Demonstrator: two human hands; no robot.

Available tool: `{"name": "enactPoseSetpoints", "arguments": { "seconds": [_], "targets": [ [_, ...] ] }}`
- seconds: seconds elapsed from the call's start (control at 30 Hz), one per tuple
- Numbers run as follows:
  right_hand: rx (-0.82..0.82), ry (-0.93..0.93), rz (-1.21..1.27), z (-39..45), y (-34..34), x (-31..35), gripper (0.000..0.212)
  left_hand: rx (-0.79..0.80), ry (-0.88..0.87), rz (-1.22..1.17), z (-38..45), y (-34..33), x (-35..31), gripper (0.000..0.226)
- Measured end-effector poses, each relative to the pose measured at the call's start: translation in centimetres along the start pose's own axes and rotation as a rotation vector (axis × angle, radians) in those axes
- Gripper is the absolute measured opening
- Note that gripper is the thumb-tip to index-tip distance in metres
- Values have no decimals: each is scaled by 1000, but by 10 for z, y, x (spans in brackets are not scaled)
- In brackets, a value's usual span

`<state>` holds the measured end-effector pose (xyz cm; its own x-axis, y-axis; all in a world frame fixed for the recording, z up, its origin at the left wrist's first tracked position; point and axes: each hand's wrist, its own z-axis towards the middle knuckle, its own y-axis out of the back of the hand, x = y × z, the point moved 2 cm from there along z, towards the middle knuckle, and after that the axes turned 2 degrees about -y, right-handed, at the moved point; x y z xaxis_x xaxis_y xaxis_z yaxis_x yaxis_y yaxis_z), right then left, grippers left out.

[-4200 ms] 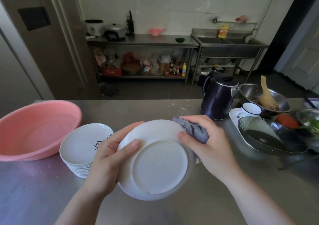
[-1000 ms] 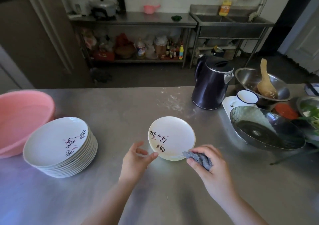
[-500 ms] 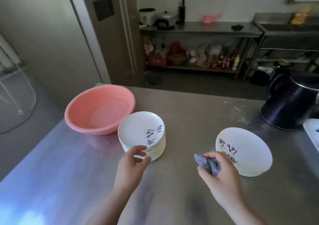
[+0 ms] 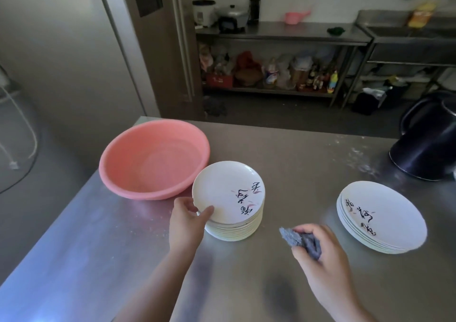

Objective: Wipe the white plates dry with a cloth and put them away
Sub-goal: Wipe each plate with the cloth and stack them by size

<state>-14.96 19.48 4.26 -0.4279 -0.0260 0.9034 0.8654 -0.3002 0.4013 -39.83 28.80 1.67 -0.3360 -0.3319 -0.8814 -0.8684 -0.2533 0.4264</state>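
A tall stack of white plates (image 4: 232,213) with black brush lettering stands on the steel counter (image 4: 296,163) near its left side. My left hand (image 4: 186,219) pinches the near-left rim of the top plate (image 4: 222,188), thumb on top, and that edge is tilted up a little. To the right lies a lower stack of several white plates (image 4: 381,216) with the same lettering. My right hand (image 4: 320,250) hovers between the two stacks and grips a crumpled grey cloth (image 4: 302,240).
A pink plastic basin (image 4: 153,158) sits just left of the tall stack, touching it or nearly so. A dark kettle (image 4: 429,144) stands at the counter's right edge. The counter's left edge drops to the floor. Steel shelves and a sink line the far wall.
My left hand has reached forward and taken hold of the top plate's rim on the tall stack. My right hand with the cloth has stayed about where it was.
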Motion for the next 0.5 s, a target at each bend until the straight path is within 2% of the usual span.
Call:
{"name": "enactPoseSetpoints", "arguments": {
  "seconds": [0.17, 0.3, 0.5],
  "targets": [
    [-10, -35, 9, -1, -11, -3, 33, 2, 94, -147, 4, -5, 2, 44],
    [-20, -36, -2, -3, -15, -3, 31, -47, 83, -235, -1, -8, -4, 50],
    [-42, -31, -32, -7, -9, -2, 32, -120, 50, -375, -2, -10, -19, 33]
  ]
}}
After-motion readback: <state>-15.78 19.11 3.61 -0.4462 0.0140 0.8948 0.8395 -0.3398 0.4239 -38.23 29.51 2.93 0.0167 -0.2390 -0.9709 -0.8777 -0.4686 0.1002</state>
